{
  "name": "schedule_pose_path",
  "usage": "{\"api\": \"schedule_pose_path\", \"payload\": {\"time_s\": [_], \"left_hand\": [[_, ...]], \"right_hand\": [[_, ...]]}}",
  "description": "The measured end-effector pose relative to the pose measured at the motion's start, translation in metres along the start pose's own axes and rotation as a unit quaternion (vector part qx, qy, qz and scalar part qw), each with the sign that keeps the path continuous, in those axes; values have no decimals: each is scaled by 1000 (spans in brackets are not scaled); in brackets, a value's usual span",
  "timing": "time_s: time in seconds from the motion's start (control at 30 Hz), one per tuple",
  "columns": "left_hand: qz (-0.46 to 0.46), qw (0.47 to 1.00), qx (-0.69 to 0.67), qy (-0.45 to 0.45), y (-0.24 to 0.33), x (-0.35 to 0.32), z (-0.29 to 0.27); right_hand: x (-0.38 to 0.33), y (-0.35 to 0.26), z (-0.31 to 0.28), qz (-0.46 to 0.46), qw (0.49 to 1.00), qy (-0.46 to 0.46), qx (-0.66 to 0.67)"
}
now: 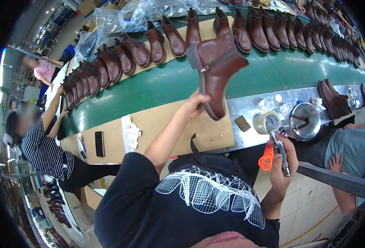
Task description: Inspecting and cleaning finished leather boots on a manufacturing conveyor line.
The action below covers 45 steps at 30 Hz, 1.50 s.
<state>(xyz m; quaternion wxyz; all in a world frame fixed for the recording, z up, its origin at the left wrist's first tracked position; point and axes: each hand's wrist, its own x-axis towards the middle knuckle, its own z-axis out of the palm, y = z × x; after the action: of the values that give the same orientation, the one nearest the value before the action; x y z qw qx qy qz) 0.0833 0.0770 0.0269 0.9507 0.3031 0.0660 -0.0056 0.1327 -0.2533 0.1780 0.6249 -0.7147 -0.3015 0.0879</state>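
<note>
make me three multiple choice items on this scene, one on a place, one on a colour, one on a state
1. Where is the black phone?
A. on the cardboard sheet left of the person
B. on the green belt
C. inside a boot

2. What colour is the coiled hose at the spray gun?
A. blue
B. orange
C. white

3. How is the brown boot in the left hand?
A. lying flat on the belt
B. packed in a box
C. lifted in the air, held by the sole

Answers: 1 A, it lies on the tan cardboard beside a white rag. 2 B, the coil is bright orange beside the right hand. 3 C, the left hand grips its sole above the green belt.
</note>
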Motion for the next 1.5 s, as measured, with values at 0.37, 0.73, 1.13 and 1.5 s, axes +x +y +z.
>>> {"api": "schedule_pose_path", "payload": {"time_s": [0.37, 0.73, 1.13, 1.5], "left_hand": [[175, 898, 332, 230, -68, -74, 24], [175, 899, 323, 239, -77, -82, 30], [203, 891, 309, 263, -78, -81, 30], [193, 911, 268, 249, -75, -80, 36]], "right_hand": [[23, -64, 5, -133, 987, -29, -84], [15, -66, 10, -72, 993, -15, -91], [-3, -63, 16, -57, 994, -49, -85], [-11, -62, 36, -86, 984, -115, -101]]}}
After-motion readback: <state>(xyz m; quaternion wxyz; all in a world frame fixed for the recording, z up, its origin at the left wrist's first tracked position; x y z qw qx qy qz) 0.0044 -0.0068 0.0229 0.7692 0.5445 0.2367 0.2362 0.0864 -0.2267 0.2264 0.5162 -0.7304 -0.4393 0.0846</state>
